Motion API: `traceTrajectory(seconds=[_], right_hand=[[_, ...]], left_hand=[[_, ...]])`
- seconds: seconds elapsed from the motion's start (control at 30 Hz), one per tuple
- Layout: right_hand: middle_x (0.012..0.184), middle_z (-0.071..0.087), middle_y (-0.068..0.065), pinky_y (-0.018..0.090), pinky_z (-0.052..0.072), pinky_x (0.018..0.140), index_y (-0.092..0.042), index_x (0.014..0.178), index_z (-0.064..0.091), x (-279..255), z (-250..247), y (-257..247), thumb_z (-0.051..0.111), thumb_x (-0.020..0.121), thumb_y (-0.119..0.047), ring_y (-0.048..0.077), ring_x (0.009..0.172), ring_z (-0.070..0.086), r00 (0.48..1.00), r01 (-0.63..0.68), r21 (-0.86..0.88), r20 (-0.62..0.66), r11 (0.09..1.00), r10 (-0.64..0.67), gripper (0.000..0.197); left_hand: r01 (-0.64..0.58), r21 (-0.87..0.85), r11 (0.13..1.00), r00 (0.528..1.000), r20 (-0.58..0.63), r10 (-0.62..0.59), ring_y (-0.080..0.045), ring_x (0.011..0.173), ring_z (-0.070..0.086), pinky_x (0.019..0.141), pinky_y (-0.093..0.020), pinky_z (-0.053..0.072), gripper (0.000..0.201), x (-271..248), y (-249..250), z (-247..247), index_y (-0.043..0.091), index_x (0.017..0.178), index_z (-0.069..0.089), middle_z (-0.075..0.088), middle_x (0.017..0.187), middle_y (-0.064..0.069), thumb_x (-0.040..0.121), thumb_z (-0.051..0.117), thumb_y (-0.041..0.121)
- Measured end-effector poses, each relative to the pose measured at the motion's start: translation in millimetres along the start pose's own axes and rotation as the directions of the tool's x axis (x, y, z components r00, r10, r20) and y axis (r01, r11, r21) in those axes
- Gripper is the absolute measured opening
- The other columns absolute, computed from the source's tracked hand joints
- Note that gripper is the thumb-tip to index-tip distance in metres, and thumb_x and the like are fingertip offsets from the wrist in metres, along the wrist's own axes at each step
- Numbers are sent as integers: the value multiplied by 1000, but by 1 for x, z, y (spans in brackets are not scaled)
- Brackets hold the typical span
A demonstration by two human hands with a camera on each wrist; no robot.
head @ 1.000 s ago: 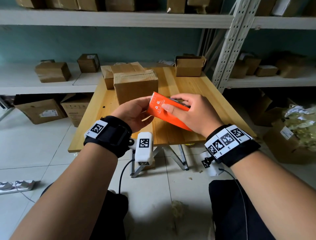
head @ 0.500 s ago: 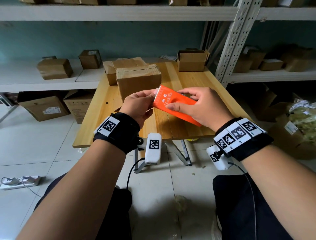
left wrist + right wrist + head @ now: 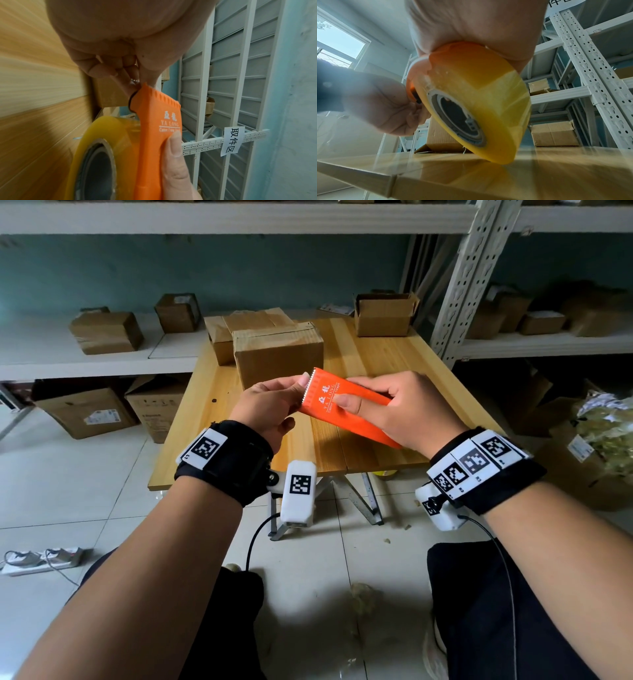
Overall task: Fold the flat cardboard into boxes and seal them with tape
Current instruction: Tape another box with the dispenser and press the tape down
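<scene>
Right hand [image 3: 407,412] grips the orange tape dispenser [image 3: 346,409] above the wooden table [image 3: 376,371], thumb flat on its printed face. The tape roll [image 3: 476,102] hangs below the palm. Left hand [image 3: 270,402], at 9 o'clock of the dispenser, pinches at its serrated end. A sealed cardboard box [image 3: 277,354] sits on the table at 11 o'clock.
</scene>
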State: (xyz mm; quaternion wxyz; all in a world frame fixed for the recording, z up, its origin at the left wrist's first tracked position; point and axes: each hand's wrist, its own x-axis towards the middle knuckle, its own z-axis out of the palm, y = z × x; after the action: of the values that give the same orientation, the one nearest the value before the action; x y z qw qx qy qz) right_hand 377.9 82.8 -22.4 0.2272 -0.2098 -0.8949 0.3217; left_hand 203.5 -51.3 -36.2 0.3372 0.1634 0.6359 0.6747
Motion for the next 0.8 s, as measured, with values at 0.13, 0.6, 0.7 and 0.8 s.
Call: traceTrajectory(seconds=[0.13,0.6,0.7,0.8], right_hand=[[108,76,-26,36,62,91,-45,116,76,-3,-1,-7,74,87,-65,-1,97,72,1000,2,65,28,998,-4,35],[105,72,-34,29,60,91,-47,120,72,-9,-5,-3,77,84,-64,-5,99,70,999,-9,53,49,999,6,40],[91,68,-44,15,56,82,-58,98,68,-15,-13,-6,77,85,-60,-10,95,67,997,-9,5,78,1000,8,16],[90,68,-41,14,54,79,-50,111,74,-20,-25,4,79,82,-63,-12,94,66,999,-24,-57,23,998,25,33]], left_hand=[[3,6,1000,1000,-10,-3,-9,79,67,68,-27,39,11,-4,0,-2,22,90,76,77,85,3,97,72,30],[12,23,1000,1000,10,-12,-8,80,71,68,-27,39,11,-8,-3,1,23,92,76,79,89,2,96,73,32],[-11,-15,1000,999,-33,11,-8,75,67,63,-25,39,11,-3,0,-8,23,91,74,78,86,2,97,73,31],[-26,-113,993,997,-69,18,-11,78,66,71,-23,52,11,7,11,-35,25,91,71,76,82,3,100,70,32]])
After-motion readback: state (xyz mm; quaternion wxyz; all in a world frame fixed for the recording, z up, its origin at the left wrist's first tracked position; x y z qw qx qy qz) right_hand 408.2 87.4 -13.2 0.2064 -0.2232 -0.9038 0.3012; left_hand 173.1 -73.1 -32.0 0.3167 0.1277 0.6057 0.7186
